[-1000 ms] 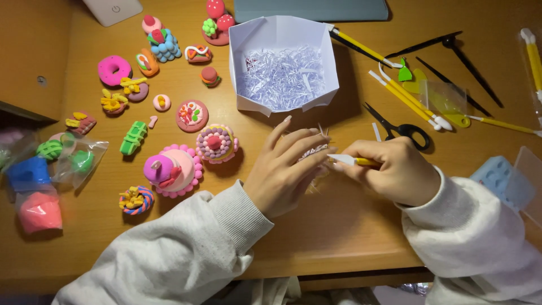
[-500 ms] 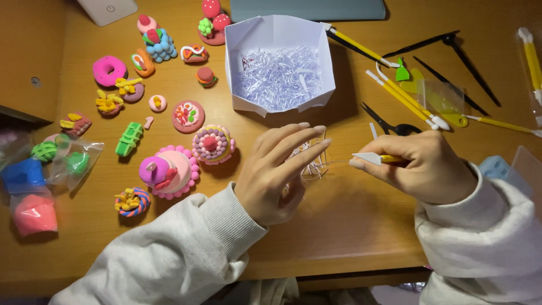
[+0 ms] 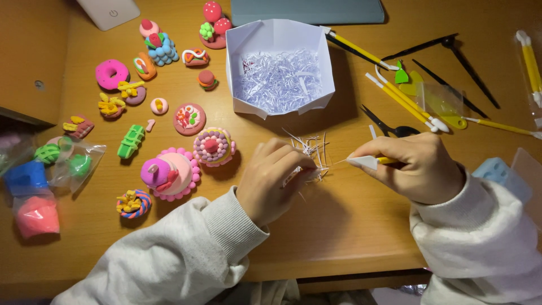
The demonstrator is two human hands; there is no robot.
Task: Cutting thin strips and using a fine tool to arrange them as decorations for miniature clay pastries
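The left hand (image 3: 276, 178) is curled down with its fingertips pinching a small loose bundle of thin white shredded-paper strips (image 3: 309, 153) against the wooden tabletop (image 3: 339, 226); the right hand (image 3: 420, 169) is closed in a pen-like grip around a yellow-handled modelling tool with a white wedge tip (image 3: 364, 162), that tip pointing leftward at the strips. To do this well, the left fingertips should pin the bundle firmly but lightly so the strips do not scatter, while the tool tip works in short, shallow strokes from the side, keeping clear of the fingers. The strips lie directly beyond and just under the left fingertips, fanning away from the person, and just to the left of the tool tip, between the two hands. The white folded-paper box filled with more shreds (image 3: 279, 39) stands farther off beyond both hands, and a pink frilled clay cake (image 3: 172, 172) sits left of the left hand.
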